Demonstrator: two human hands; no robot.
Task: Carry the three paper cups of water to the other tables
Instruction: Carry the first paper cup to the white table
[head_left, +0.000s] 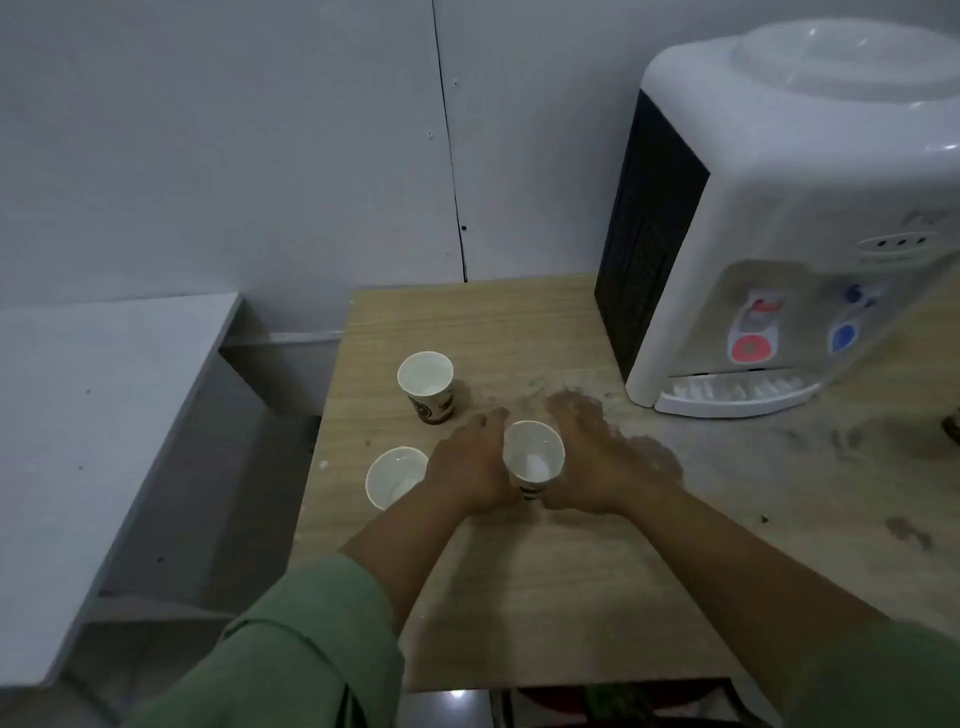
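While both bare hands reached forward over the light wood-grain table, three white paper cups with dark printed bands stood upright on it, each open at the top with a pale patch visible inside. One white paper cup stood directly between the two hands. The left hand lay against the cup's left side with its fingers extended forward, and the right hand lay against the cup's right side in the same manner. The hands were thus apart, one on each flank of that cup, with palms turned towards it; whether they pressed it firmly or merely touched it could not be told. A second paper cup stood just beside the left hand, on its outer side, partly hidden by the wrist. The third paper cup stood ahead of the left hand's fingertips and slightly to their left, clear of both hands. One white tabletop water dispenser with a red tap and a blue tap stood ahead of the right hand and to its right, well apart from the cups. Two green sleeves covered the upper forearms. One lower grey table stood well to the left of the left hand.
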